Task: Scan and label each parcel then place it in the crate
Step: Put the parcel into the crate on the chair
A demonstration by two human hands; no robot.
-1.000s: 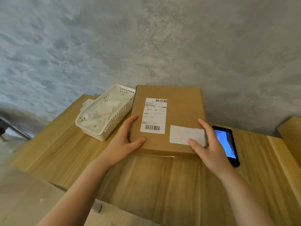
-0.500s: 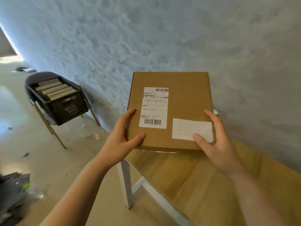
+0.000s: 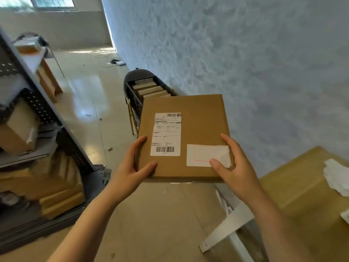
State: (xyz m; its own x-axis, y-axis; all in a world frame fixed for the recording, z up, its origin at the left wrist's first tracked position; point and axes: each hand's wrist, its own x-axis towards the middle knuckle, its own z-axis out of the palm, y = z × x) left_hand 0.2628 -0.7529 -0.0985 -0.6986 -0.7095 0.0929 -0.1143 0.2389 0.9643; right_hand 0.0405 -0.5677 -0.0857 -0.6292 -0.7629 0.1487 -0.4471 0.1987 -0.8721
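I hold a flat brown cardboard parcel (image 3: 200, 120) in the air over the floor, away from the table. It carries a printed shipping label (image 3: 166, 134) with barcodes and a white sticker (image 3: 204, 155) with a red frame. My left hand (image 3: 132, 165) grips its near left corner and my right hand (image 3: 234, 165) grips its near right corner, thumb on the sticker. Beyond the parcel a dark crate (image 3: 135, 91) sits on a stool against the wall, holding several parcels standing on edge (image 3: 151, 90); its near part is hidden by the parcel.
The wooden table (image 3: 302, 186) is at the right with white label sheets (image 3: 336, 176) on it. A metal shelf rack (image 3: 37, 129) stacked with cardboard boxes stands on the left. A grey wall runs along the right. Shiny floor lies between.
The parcel has been lifted off the table and swung left toward the crate. The view turned left, so the white basket and phone have left the frame and the crate is now closer.
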